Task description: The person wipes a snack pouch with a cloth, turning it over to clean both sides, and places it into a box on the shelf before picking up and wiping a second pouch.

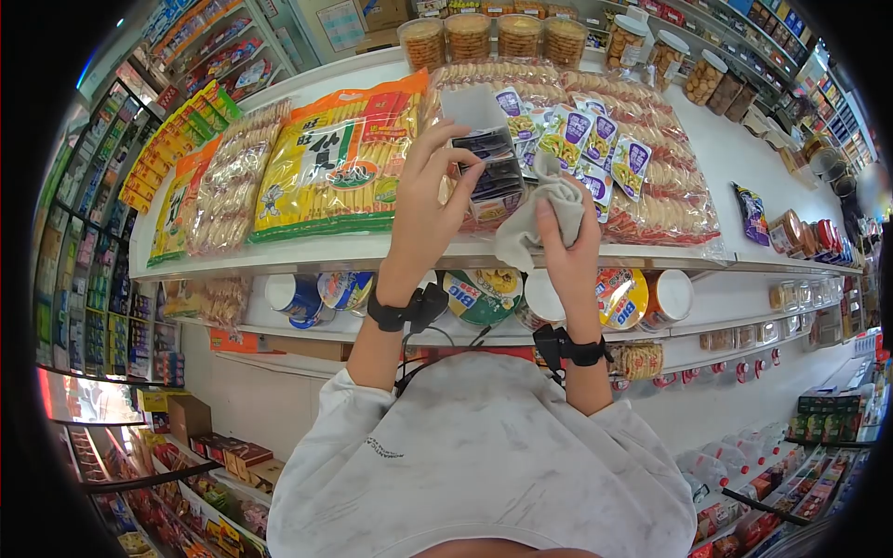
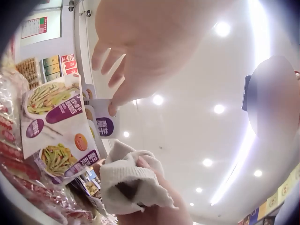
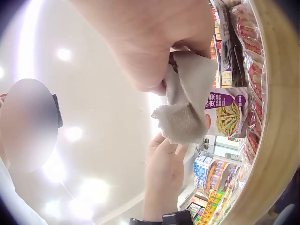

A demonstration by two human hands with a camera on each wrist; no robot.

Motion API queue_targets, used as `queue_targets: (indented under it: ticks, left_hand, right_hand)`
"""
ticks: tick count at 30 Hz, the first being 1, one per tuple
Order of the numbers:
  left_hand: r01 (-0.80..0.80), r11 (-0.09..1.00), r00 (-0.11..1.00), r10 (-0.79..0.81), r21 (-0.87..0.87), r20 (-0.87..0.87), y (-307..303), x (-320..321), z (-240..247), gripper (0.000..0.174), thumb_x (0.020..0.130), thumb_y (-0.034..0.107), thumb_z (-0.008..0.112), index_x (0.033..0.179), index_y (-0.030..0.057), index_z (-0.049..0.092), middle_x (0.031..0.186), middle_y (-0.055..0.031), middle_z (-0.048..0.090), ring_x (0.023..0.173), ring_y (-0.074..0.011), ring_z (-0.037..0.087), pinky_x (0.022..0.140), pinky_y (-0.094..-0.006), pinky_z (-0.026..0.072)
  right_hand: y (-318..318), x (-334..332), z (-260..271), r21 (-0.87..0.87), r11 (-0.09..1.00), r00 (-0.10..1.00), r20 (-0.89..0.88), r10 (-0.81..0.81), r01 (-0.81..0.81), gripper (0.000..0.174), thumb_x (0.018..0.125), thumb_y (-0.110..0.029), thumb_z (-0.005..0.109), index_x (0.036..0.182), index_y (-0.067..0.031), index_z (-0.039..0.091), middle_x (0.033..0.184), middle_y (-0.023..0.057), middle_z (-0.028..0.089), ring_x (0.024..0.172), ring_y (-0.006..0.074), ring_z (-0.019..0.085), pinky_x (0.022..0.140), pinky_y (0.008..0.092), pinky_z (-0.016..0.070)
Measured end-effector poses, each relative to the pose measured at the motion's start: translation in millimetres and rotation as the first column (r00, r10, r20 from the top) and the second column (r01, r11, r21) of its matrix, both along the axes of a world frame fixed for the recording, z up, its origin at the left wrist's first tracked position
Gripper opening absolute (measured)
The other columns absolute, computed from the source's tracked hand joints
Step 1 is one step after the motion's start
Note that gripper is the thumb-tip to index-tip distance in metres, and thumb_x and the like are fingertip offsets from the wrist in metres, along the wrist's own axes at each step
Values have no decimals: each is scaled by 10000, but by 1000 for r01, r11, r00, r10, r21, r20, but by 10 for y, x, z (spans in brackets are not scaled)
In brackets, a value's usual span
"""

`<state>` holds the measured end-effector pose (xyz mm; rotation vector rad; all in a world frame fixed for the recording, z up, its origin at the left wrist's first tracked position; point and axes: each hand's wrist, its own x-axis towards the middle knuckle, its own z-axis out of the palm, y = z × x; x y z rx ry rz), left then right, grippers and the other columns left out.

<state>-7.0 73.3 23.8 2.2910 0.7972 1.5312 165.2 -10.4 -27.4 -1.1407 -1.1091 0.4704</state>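
Note:
In the head view a small display box point(image 1: 502, 206) with dark packets point(image 1: 493, 149) in it stands on the bagged crackers. The left hand point(image 1: 433, 181) is at the box's left side, thumb and index finger reaching over the packets. Seen from the left wrist, its fingers point(image 2: 117, 77) are spread and fairly straight, one tip at a white-and-purple flap point(image 2: 104, 123). The right hand point(image 1: 575, 237) grips a crumpled off-white cloth point(image 1: 539, 219) just right of the box. A ribbed edge shows on the cloth point(image 2: 131, 173) in the left wrist view.
Several white-and-purple packets point(image 1: 567, 135) lie loose on clear bags of round crackers point(image 1: 670, 177). Large yellow snack bags point(image 1: 339, 158) lie to the left. Tubs of biscuits point(image 1: 470, 39) line the back. The shelf's front edge point(image 1: 307, 265) runs below the hands, with instant noodle tubs point(image 1: 482, 293) beneath.

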Motion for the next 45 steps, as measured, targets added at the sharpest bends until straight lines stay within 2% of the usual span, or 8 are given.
queue_targets:
  ticks: [4, 10, 13, 17, 20, 27, 30, 45]
  left_hand:
    - [191, 964, 966, -151, -186, 208, -206, 18, 30, 140, 931, -4, 620, 1065, -3, 577, 1145, -141, 683, 1035, -232, 658, 910, -323, 499]
    - [297, 947, 936, -314, 120, 160, -415, 74, 27, 191, 925, -67, 602, 1101, -11, 550, 1034, -165, 709, 921, -208, 680, 835, -320, 520]
    - [329, 944, 898, -314, 6, 308, -576, 119, -6, 188, 909, -53, 638, 1089, -13, 602, 1023, -142, 690, 898, -193, 668, 778, -296, 522]
    - [444, 868, 776, -249, -222, 579, -755, 288, -28, 197, 971, 11, 596, 1163, -18, 566, 1100, -101, 630, 958, -119, 602, 840, -254, 470]
    - [443, 830, 840, -252, -340, 480, -745, 273, -96, 183, 977, 33, 596, 1154, -15, 603, 1066, -66, 591, 913, -90, 548, 805, -221, 429]
    - [320, 919, 835, -160, -229, 526, -741, 335, -328, 84, 911, 74, 705, 972, 18, 687, 857, -21, 583, 684, -53, 496, 550, -193, 354]
    - [278, 936, 894, -170, -216, 414, -694, 268, -321, 76, 927, 80, 690, 949, 18, 652, 847, -16, 572, 677, -47, 483, 542, -194, 351]
    - [231, 852, 690, 197, -469, 697, -614, 194, -375, 174, 1028, 203, 572, 1029, 29, 569, 859, 28, 583, 745, -3, 474, 665, -180, 388]
  right_hand:
    - [-50, -35, 116, 29, 999, 990, -138, 23, -19, 380, 930, -118, 653, 1269, 15, 543, 1204, 95, 607, 1081, 160, 582, 935, 310, 467]
    - [-236, -85, 324, 125, 991, 993, -102, 54, -41, 304, 925, -101, 662, 1202, -3, 585, 1127, 52, 627, 1012, 93, 564, 865, 250, 462]
    - [-328, -113, 319, 126, 992, 979, -202, 21, 4, 262, 910, -94, 684, 1146, -11, 608, 1068, 31, 639, 950, 77, 566, 828, 234, 463]
    - [-399, -158, 395, 115, 993, 949, -316, 15, 22, 249, 887, -93, 722, 1100, -21, 616, 997, 8, 638, 904, 69, 567, 802, 228, 466]
    - [-412, -208, 398, 93, 995, 938, -347, -11, 46, 241, 884, -98, 729, 1083, -25, 615, 984, 3, 634, 896, 65, 564, 787, 226, 467]
    - [-386, -213, 394, 13, 999, 917, -397, -43, 52, 228, 862, -124, 763, 1028, -31, 636, 952, -6, 643, 847, 57, 573, 747, 224, 475]
    - [-370, -188, 404, -64, 998, 917, -396, -47, 24, 223, 851, -132, 776, 1007, -28, 656, 935, -2, 657, 821, 55, 586, 717, 222, 482]
    - [-221, -472, 345, -131, 959, 965, -114, 238, -252, 191, 853, -91, 726, 990, 10, 639, 832, 8, 653, 754, 48, 557, 667, 237, 476]
